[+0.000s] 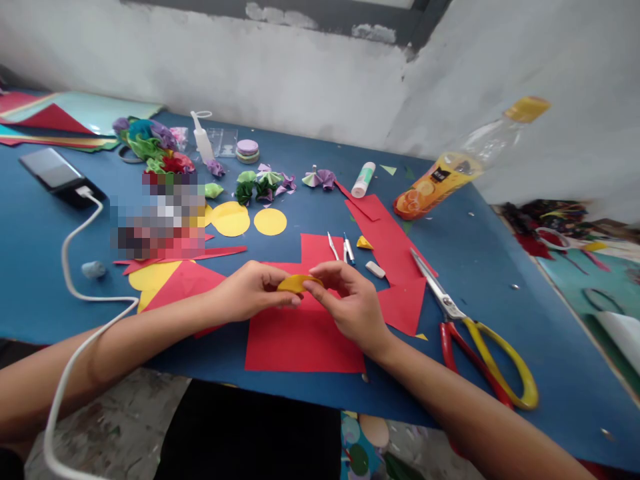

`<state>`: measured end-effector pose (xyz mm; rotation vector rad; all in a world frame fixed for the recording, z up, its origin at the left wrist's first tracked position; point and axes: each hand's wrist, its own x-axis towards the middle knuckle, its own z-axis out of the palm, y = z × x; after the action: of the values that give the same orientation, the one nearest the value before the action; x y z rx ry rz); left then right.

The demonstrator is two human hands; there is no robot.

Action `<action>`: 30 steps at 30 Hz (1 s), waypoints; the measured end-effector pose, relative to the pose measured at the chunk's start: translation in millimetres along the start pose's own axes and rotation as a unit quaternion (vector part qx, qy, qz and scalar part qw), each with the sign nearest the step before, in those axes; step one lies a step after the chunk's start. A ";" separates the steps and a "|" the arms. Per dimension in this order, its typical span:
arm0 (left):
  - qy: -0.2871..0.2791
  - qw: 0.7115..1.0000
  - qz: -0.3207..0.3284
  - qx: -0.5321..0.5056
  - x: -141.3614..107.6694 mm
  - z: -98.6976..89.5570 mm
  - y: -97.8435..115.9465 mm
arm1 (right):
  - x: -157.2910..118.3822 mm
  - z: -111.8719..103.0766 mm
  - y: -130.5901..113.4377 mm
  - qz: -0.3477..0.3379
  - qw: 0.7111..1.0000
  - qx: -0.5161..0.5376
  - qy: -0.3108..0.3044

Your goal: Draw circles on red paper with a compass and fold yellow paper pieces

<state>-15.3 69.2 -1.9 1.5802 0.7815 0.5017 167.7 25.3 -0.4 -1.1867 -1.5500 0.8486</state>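
Between my two hands is a piece of yellow paper, which looks folded into a narrow half-round shape. My left hand pinches its left end, and the fingers of my right hand grip the right end. Both hands are above red paper sheets on the blue table. Beyond them lie yellow paper circles, a compass, a white eraser and a small yellow folded piece. Large scissors with red and yellow handles rest open to the right.
An orange drink bottle and a glue stick are at the back right. Crumpled paper flowers and a squeeze bottle line the back. On the left, a white cable runs from a dark device past my left forearm.
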 end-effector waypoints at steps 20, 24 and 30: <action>-0.049 0.998 -0.028 -0.023 0.1 -4.1 8.8 | 18.4 -27.6 17.3 0.049 0.995 -0.055 -0.059; 0.016 0.998 0.009 -0.061 0.3 -6.3 10.2 | 18.1 -27.7 11.2 0.021 0.996 -0.035 -0.079; 0.015 0.996 0.002 -0.092 1.1 -4.2 8.8 | 13.6 -14.9 1.8 -0.013 0.993 -0.013 -0.115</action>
<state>-15.8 72.7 7.3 1.4056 0.7339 0.5856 181.8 38.4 6.1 -1.1147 -1.7643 0.9773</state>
